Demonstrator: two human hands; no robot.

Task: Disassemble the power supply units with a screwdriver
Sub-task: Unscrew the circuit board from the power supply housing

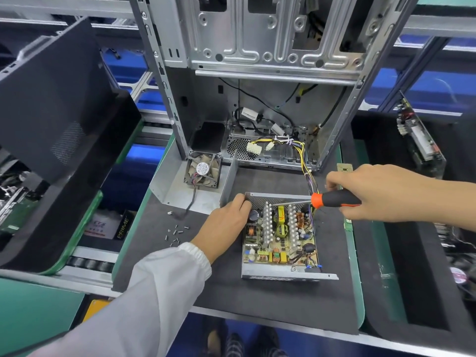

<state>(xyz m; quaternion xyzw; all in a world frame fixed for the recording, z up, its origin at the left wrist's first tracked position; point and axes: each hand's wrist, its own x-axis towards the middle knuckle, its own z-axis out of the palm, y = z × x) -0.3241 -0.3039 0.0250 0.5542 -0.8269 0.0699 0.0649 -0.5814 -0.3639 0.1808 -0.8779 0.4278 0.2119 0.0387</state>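
An opened power supply unit (280,273) lies on the black mat, its circuit board with heat sinks and coils exposed. My left hand (226,222) grips its far left corner. My right hand (373,191) holds an orange and black screwdriver (332,199); its shaft points left over the unit's far edge above the heat sinks. The removed metal cover (177,194) lies to the left with a dusty fan (203,171) on it. Several loose screws (175,231) lie on the mat left of my left hand.
An open computer case (257,73) stands upright behind the unit, with a wire bundle (304,161) running from it to the unit. A black side panel (56,99) leans at the left. Trays with circuit boards (417,140) sit at the right.
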